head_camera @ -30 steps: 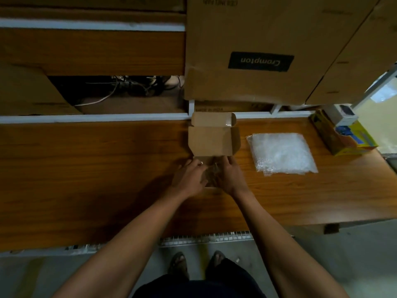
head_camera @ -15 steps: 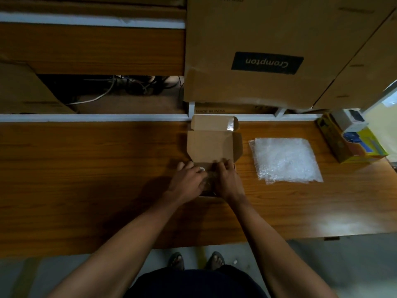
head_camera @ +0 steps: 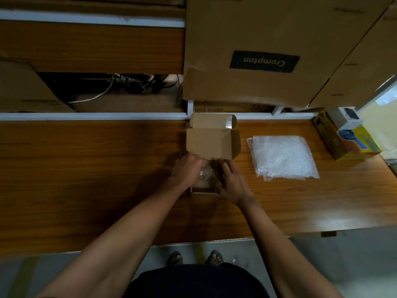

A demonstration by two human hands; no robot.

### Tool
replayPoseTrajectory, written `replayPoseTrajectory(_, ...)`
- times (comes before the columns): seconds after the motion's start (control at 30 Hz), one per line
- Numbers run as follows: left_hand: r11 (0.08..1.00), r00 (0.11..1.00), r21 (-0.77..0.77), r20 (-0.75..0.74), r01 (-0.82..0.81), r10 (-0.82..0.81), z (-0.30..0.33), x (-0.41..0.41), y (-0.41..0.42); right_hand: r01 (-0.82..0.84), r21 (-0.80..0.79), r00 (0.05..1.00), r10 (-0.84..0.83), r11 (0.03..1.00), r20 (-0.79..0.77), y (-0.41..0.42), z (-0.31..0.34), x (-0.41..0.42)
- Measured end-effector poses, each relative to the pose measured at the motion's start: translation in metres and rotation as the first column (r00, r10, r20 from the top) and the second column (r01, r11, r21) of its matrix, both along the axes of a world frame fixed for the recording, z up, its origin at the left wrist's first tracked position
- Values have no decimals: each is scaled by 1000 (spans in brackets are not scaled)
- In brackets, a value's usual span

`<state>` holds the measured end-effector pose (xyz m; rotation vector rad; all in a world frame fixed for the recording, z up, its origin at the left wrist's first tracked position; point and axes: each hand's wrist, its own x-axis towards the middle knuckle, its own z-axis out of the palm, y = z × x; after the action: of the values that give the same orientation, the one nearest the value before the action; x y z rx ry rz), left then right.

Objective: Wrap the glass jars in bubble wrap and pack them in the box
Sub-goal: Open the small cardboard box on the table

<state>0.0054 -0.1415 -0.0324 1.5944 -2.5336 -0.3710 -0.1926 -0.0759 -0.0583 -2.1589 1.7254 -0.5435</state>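
A small brown cardboard box [head_camera: 203, 190] sits open on the wooden table, its lid [head_camera: 211, 143] folded back away from me. Inside it a clear glass jar [head_camera: 205, 173] shows between my hands. My left hand [head_camera: 186, 169] is curled around the jar's left side. Over the box's right wall lies my right hand [head_camera: 232, 180], its blurred fingertips reaching toward the jar; its grip is hidden. A flat stack of bubble wrap [head_camera: 282, 157] lies to the right of the box, untouched.
A yellow and blue product box [head_camera: 352, 139] with a small white box on it stands at the table's far right. Large cardboard cartons [head_camera: 264, 50] fill the shelf behind. Cables [head_camera: 120, 82] lie in the gap at the back left. The table's near edge [head_camera: 150, 244] is below my forearms.
My hands have parted a little inside the box, and the glass jar now shows between them. The bubble wrap and the box have not moved on the table.
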Motion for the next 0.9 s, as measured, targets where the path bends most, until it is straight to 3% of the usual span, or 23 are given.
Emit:
replayPoseTrajectory(0.13, 996, 998, -84, -54, 27, -32, -5, -4, 11, -26, -36, 988, 20, 999, -156, 6, -9, -1)
replayPoseTrajectory(0.37, 992, 990, 9, 63, 126, -126, -25, -8, 33, -20, 5, 958, 20, 1000, -285, 15, -17, 3)
replayPoseTrajectory(0.6, 986, 987, -67, 56, 155, -152, -34, -8, 43, 14, 72, 956, 8, 997, -293, 24, -14, 7)
replayPoseTrajectory(0.9, 950, 986, -270, -16, 154, -165, -13, 14, 41, -29, -89, 967, 5, 996, -254, 6, 21, 19)
